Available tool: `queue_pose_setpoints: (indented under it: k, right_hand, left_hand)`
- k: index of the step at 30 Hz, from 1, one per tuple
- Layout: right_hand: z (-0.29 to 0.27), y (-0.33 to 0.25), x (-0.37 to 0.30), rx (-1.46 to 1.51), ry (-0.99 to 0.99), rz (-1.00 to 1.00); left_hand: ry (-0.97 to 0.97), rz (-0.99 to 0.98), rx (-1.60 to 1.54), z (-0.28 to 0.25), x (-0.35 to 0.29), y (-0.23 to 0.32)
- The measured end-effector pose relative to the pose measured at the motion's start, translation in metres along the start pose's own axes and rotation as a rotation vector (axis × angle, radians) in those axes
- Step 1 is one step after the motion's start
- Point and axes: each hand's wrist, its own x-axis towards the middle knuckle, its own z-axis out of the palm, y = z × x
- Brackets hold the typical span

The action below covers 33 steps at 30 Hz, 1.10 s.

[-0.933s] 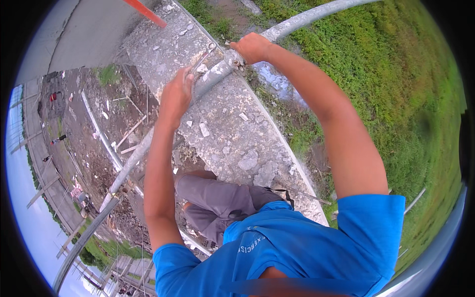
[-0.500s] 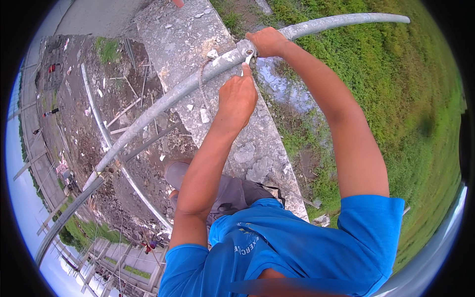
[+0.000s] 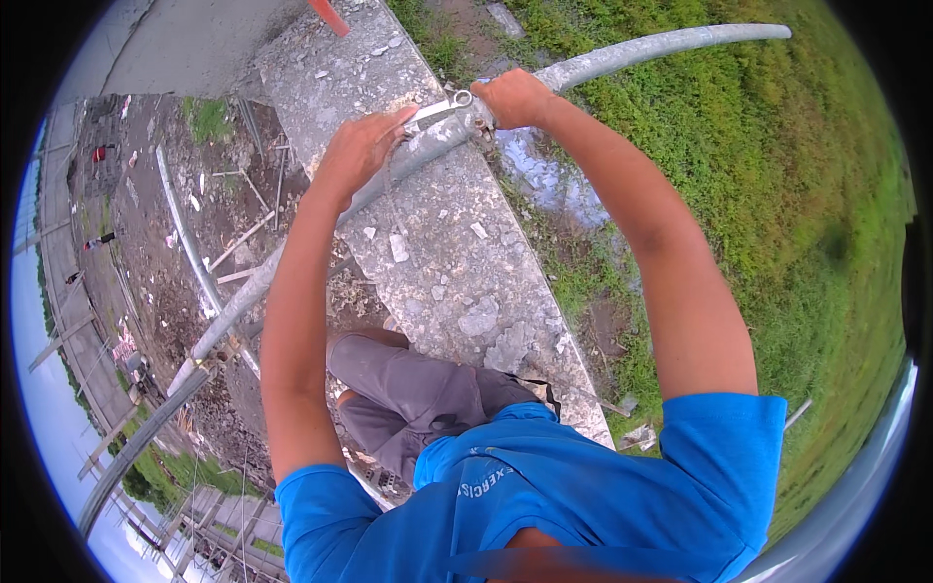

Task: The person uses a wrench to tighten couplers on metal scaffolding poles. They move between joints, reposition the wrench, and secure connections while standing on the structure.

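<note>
A long grey metal pipe [image 3: 641, 56] runs slantwise across the view, over a rough concrete ledge. A clamp [image 3: 479, 117] sits around it near the ledge's far edge. My left hand [image 3: 364, 151] is closed on the handle end of a silver wrench [image 3: 439, 107], which lies along the pipe. Its ring end is at the clamp; whether it sits on a nut I cannot tell. My right hand [image 3: 513, 97] is wrapped over the pipe just right of the clamp, with its fingertips partly hidden.
The concrete ledge [image 3: 457, 243] carries loose chips and crust. Right of it lie a puddle [image 3: 549, 175] and low grass [image 3: 777, 243]. On the left, well below, are rubble, poles and a second pipe [image 3: 185, 223]. An orange-red bar [image 3: 328, 16] shows at the top.
My left hand has swung left and away from me with the wrench, which pointed toward me before and now lies along the pipe. My right hand stays by the clamp.
</note>
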Motion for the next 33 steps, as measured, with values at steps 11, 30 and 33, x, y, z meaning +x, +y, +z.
queue_pose_setpoints:
  k: [11, 30, 33]
  right_hand:
    - [0.009, 0.002, 0.005, 0.01, -0.005, -0.004]
    - [-0.004, -0.001, -0.001, 0.018, -0.039, -0.012]
    - [-0.003, -0.002, 0.0, 0.015, -0.046, -0.007]
  left_hand:
    - [-0.097, -0.476, -0.125, 0.035, -0.038, 0.121]
    - [-0.281, 0.035, 0.214, 0.019, 0.014, 0.0]
    - [-0.298, 0.078, 0.195, 0.018, 0.017, -0.021]
